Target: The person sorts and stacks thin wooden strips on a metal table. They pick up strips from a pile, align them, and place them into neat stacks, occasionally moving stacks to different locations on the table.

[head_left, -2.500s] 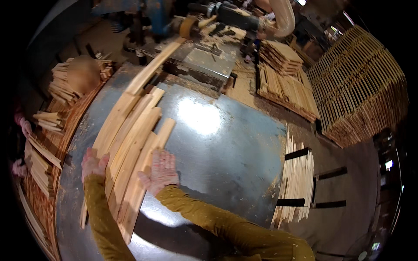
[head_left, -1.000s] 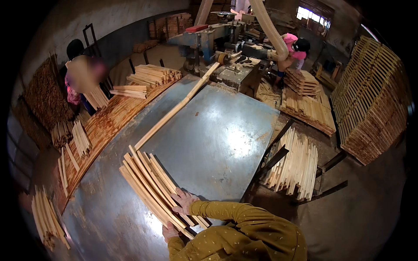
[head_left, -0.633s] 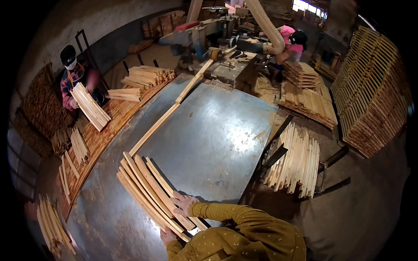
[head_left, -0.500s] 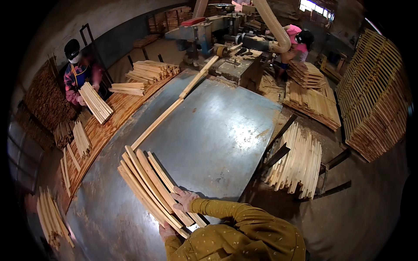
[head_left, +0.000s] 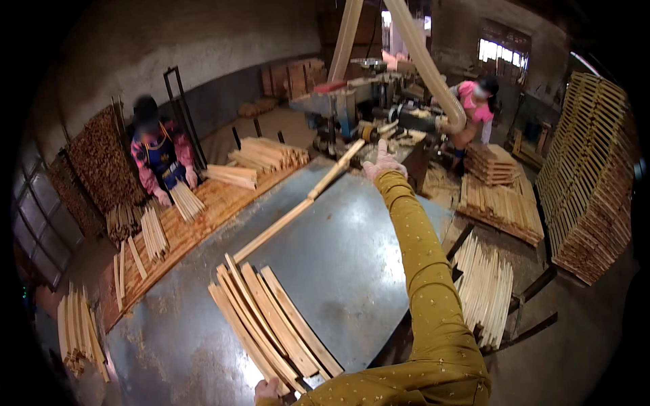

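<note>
Several pale wooden strips lie side by side, slightly fanned, on the metal tabletop. At their near end my left hand is closed against the leftmost strip; most of its fingers are hidden. My right arm stretches far forward over the table. My right hand is held out with fingers extended, nothing in it, in front of the woodworking machine. Strips placed end to end run from the fanned strips towards the machine, left of my right hand.
On the left a co-worker handles wooden strips at a wooden bench. Another person in pink stands at the far right, by stacked boards. A strip pile sits right of the table. A ribbed hose hangs over the machine.
My right hand has left the wooden strips and reached far forward towards the machine. My left hand stays at their near end. The view has tilted up; the left co-worker's strips are lower.
</note>
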The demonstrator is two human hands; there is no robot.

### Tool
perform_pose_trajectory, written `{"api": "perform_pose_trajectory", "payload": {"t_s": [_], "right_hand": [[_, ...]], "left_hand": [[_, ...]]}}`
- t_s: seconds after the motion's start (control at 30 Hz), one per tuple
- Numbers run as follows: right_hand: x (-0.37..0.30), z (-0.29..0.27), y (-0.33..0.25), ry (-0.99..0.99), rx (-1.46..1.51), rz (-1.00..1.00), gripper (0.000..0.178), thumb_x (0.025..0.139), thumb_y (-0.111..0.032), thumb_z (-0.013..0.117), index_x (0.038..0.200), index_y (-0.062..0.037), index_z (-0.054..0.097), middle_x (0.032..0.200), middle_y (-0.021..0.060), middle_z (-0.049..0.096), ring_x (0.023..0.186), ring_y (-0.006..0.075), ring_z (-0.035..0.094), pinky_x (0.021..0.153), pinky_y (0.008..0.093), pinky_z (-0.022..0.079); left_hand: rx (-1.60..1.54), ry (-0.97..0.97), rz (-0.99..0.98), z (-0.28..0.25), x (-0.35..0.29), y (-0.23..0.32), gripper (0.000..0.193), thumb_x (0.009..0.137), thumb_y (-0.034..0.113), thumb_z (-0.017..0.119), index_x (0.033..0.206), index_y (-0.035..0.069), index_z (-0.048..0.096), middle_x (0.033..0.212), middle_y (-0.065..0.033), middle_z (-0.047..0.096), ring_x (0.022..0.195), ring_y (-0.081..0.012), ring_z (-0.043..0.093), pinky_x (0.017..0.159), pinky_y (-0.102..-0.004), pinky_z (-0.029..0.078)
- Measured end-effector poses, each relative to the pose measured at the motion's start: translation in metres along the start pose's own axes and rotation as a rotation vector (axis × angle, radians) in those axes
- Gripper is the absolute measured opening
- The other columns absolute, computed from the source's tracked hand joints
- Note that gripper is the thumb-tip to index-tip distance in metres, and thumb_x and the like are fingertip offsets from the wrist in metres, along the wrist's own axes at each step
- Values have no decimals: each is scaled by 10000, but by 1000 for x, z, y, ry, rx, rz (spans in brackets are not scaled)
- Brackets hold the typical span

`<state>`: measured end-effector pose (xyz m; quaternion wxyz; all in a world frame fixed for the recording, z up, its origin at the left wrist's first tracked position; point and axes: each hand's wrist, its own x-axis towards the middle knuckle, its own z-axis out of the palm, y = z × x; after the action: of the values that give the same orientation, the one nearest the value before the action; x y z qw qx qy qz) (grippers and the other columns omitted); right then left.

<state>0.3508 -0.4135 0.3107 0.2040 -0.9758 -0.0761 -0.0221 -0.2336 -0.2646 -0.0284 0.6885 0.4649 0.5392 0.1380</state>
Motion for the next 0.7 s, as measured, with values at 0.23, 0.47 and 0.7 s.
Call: {"api": "perform_pose_trajectory", "payload": {"t_s": [0.23, 0.47, 0.7], "right_hand": [[-29, -134, -50, 337, -198, -173, 838, 942, -474, 522, 1578, -216, 41, 1359, 132, 548, 1198, 280, 586, 946, 509, 493], [-73, -214, -103, 647, -50, -401, 801, 950, -408, 513, 1553, -104, 82, 1135, 155, 630, 871, 253, 666, 701, 412, 573], [-144, 3, -107, 130, 32, -1005, 607, 931, -352, 467, 1427, -33, 326, 1117, 166, 626, 948, 269, 643, 803, 437, 523]], "left_hand": [[661, 163, 188, 13, 3, 21, 387, 858, 281, 636, 1079, -37, 631, 863, -162, 684, 812, -252, 667, 668, -375, 524], [545, 123, 237, 21, 4, 15, 385, 876, 308, 627, 1080, -19, 639, 865, -155, 686, 816, -250, 661, 684, -378, 522], [448, 145, 253, 5, -8, 1, 385, 894, 335, 617, 1082, 0, 646, 868, -148, 687, 820, -249, 654, 699, -381, 521]]}}
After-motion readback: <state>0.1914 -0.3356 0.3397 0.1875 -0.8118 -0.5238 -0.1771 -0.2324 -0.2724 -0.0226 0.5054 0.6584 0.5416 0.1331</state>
